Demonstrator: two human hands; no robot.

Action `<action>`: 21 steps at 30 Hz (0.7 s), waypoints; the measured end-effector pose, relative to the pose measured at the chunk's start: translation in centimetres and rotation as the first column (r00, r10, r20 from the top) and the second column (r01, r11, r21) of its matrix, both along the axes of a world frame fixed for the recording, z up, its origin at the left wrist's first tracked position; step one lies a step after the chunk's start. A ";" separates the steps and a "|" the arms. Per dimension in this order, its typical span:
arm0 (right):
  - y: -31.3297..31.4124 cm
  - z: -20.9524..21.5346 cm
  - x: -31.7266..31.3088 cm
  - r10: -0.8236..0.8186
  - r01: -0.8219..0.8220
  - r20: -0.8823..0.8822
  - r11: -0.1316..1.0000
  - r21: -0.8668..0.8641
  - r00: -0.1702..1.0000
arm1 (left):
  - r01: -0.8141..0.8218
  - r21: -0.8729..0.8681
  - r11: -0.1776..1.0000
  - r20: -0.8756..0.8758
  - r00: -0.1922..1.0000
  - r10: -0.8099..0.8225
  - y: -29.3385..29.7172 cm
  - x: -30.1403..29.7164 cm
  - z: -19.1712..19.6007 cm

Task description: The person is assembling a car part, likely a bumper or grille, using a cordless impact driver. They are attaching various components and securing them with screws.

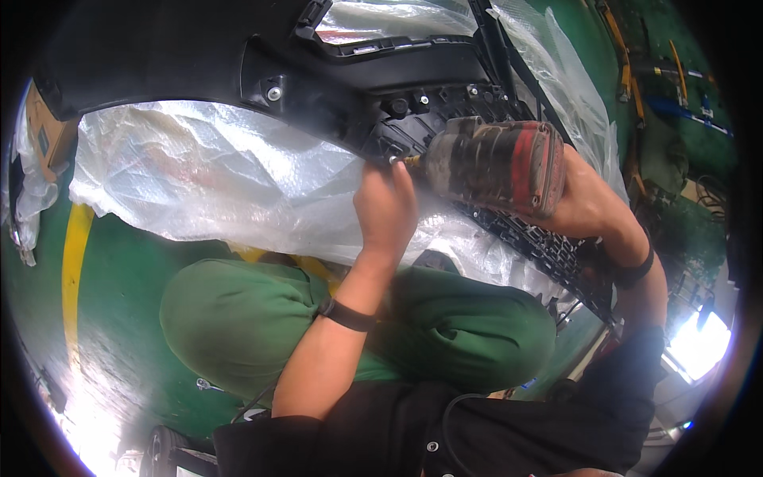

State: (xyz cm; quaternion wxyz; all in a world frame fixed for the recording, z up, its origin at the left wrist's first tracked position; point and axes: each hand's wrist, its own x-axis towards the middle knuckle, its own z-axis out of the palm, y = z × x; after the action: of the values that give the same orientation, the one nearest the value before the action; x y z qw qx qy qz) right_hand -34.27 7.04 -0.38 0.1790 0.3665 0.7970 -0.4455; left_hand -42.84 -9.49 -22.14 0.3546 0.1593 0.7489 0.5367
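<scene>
My right hand (576, 203) is wrapped round a worn red-and-black power driver (489, 165), partly hidden behind its body. The driver points left, and its brass-coloured bit (412, 160) meets a small screw (394, 160) at the lower edge of a large black plastic panel (318, 99). Just below that spot my left hand (385, 203) has its thumb and fingers closed at the screw; its fingertips touch the panel's edge. Further left on the panel sits a silver bolt (274, 93), and another fastener (424, 100) shows above the driver. A black grille section (548, 258) runs down beneath the driver.
Clear bubble wrap (214, 171) lies under the panel. My green-trousered knees (238, 318) are bent close below it. A cardboard box (49, 131) stands at far left, a ratchet wrench (208, 385) lies on the green floor (135, 278), and a yellow stripe (73, 270) crosses it.
</scene>
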 end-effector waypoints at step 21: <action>1.2 4.4 -6.9 0.268 -0.443 0.438 0.817 0.368 0.858 | -0.044 0.205 0.978 -0.237 0.967 0.093 2.9 2.2 0.4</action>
State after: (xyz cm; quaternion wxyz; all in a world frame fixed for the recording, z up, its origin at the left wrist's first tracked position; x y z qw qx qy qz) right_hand -41.13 8.23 4.01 0.3146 0.3163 0.8859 -0.1269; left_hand -40.65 -6.60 -21.78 0.2228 0.2327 0.7350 0.5966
